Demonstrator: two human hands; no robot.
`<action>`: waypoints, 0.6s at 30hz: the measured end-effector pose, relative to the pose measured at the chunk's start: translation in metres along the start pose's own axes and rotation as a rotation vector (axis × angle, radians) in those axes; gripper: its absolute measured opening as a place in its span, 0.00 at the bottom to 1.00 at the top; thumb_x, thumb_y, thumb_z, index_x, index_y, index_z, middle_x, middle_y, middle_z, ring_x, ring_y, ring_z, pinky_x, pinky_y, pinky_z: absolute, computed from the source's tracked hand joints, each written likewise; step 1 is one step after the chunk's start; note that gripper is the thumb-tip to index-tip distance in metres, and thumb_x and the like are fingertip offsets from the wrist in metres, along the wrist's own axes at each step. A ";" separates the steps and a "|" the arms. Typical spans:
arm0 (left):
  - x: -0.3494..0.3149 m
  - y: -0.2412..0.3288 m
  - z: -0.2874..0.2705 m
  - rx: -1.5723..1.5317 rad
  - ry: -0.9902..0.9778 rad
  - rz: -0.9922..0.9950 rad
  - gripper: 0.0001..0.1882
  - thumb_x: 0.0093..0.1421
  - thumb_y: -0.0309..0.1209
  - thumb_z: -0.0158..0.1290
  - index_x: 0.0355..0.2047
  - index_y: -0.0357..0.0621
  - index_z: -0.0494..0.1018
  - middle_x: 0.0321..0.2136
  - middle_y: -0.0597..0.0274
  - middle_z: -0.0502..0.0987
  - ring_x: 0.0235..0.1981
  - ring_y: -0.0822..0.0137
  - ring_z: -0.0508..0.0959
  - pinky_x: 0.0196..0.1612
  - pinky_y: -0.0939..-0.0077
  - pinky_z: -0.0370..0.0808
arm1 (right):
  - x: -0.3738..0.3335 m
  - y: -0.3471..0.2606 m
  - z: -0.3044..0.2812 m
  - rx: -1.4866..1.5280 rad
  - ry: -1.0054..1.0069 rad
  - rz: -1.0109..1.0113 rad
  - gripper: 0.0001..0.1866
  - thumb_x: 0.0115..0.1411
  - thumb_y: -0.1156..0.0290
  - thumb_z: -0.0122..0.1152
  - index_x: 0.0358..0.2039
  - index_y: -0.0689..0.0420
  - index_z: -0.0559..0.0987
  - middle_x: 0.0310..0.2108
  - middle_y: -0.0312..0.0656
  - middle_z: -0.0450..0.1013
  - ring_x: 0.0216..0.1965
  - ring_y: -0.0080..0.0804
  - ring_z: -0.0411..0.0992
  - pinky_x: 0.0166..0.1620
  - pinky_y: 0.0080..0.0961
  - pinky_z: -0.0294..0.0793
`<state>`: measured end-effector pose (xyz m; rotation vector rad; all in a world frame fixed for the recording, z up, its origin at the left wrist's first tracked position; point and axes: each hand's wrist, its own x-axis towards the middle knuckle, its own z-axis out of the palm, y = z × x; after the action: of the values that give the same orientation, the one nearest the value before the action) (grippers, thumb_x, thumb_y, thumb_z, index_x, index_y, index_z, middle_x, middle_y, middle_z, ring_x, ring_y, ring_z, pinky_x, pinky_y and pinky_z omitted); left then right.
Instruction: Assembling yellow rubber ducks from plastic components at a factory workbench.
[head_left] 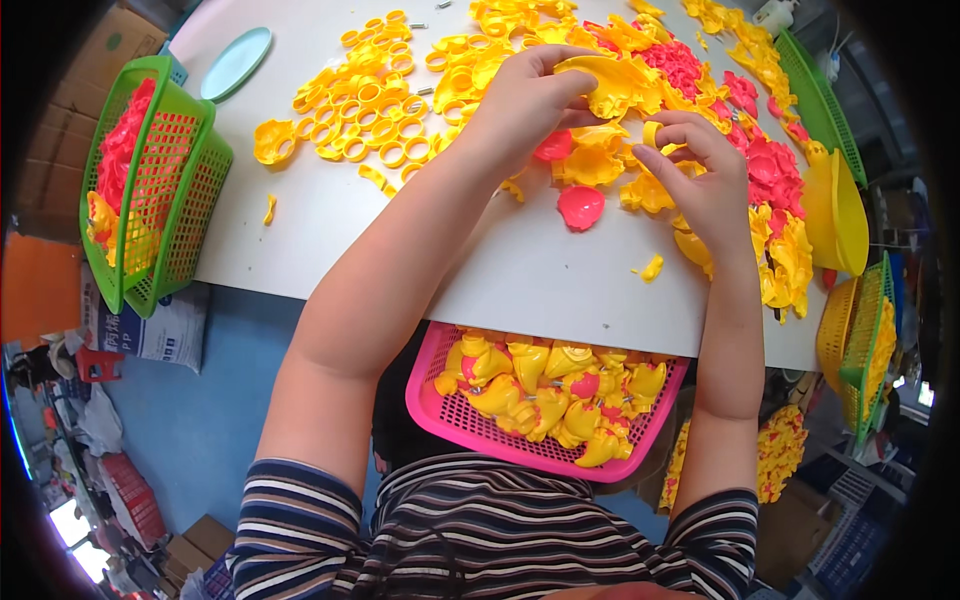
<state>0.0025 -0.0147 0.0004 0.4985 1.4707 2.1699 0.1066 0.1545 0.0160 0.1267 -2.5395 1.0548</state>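
My left hand (535,100) is closed on a curved yellow plastic shell (618,84), held over the heap at the table's far middle. To its right, my right hand (708,172) pinches a small yellow ring (651,134) between thumb and fingers. Below the hands lie more yellow shells (592,158) and a round red plastic cup (580,208). A heap of red pieces (774,172) spreads to the right of my right hand. Many loose yellow rings (380,118) cover the table left of my left hand.
A pink basket (424,398) of put-together yellow and red pieces sits under the table's near edge. Green baskets (172,200) stand at the left. A pale blue oval plate (236,64) lies far left. Yellow trays (838,212) and another green basket (872,350) line the right edge.
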 end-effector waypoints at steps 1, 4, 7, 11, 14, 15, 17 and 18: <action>0.000 -0.001 0.000 0.001 0.019 -0.001 0.19 0.53 0.23 0.49 0.47 0.30 0.67 0.37 0.52 0.74 0.33 0.66 0.78 0.39 0.78 0.78 | 0.000 -0.001 0.000 -0.024 0.016 -0.045 0.07 0.49 0.74 0.65 0.25 0.61 0.75 0.38 0.41 0.73 0.37 0.24 0.72 0.36 0.17 0.73; -0.001 -0.002 0.001 -0.001 0.018 -0.011 0.21 0.53 0.22 0.50 0.48 0.30 0.65 0.35 0.55 0.72 0.36 0.67 0.77 0.42 0.76 0.77 | -0.001 -0.001 -0.002 -0.066 0.048 -0.135 0.08 0.48 0.75 0.66 0.25 0.62 0.75 0.38 0.41 0.73 0.36 0.25 0.72 0.35 0.17 0.73; -0.002 -0.002 0.002 0.028 0.004 -0.023 0.22 0.54 0.22 0.50 0.50 0.29 0.62 0.35 0.57 0.70 0.39 0.67 0.75 0.46 0.73 0.77 | -0.002 0.000 -0.004 -0.083 0.065 -0.189 0.08 0.48 0.75 0.66 0.24 0.62 0.74 0.37 0.41 0.73 0.36 0.25 0.72 0.34 0.17 0.72; -0.002 -0.004 0.003 0.045 -0.005 -0.018 0.22 0.54 0.22 0.50 0.50 0.29 0.62 0.38 0.55 0.70 0.39 0.67 0.75 0.47 0.72 0.76 | -0.002 0.000 -0.006 -0.070 0.067 -0.223 0.08 0.47 0.76 0.67 0.23 0.61 0.74 0.37 0.40 0.74 0.36 0.25 0.72 0.34 0.17 0.71; -0.003 -0.005 0.003 0.028 -0.013 -0.001 0.22 0.54 0.23 0.50 0.50 0.30 0.62 0.39 0.55 0.71 0.39 0.67 0.75 0.46 0.73 0.77 | -0.003 0.000 -0.006 -0.076 0.061 -0.232 0.08 0.47 0.76 0.67 0.23 0.61 0.73 0.37 0.40 0.74 0.36 0.25 0.72 0.34 0.17 0.71; -0.002 -0.005 0.003 0.029 -0.013 -0.001 0.22 0.54 0.23 0.50 0.50 0.30 0.62 0.39 0.55 0.71 0.39 0.67 0.75 0.46 0.73 0.77 | -0.003 0.000 -0.006 -0.075 0.061 -0.231 0.08 0.47 0.76 0.67 0.23 0.61 0.73 0.37 0.40 0.74 0.36 0.25 0.72 0.34 0.17 0.71; -0.001 -0.005 0.003 0.027 -0.017 -0.001 0.22 0.54 0.23 0.51 0.50 0.30 0.62 0.38 0.56 0.70 0.38 0.69 0.75 0.46 0.74 0.77 | -0.003 0.000 -0.005 -0.075 0.052 -0.234 0.09 0.47 0.75 0.67 0.23 0.61 0.74 0.36 0.40 0.74 0.37 0.25 0.72 0.33 0.17 0.71; -0.002 -0.005 0.003 0.027 -0.017 -0.001 0.22 0.54 0.23 0.51 0.50 0.30 0.62 0.38 0.56 0.70 0.38 0.69 0.75 0.46 0.74 0.77 | -0.003 0.001 -0.005 -0.075 0.052 -0.234 0.09 0.47 0.75 0.67 0.23 0.61 0.74 0.36 0.40 0.74 0.37 0.25 0.72 0.33 0.17 0.71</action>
<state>0.0062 -0.0119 -0.0032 0.5246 1.4929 2.1424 0.1111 0.1585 0.0176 0.3611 -2.4416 0.8608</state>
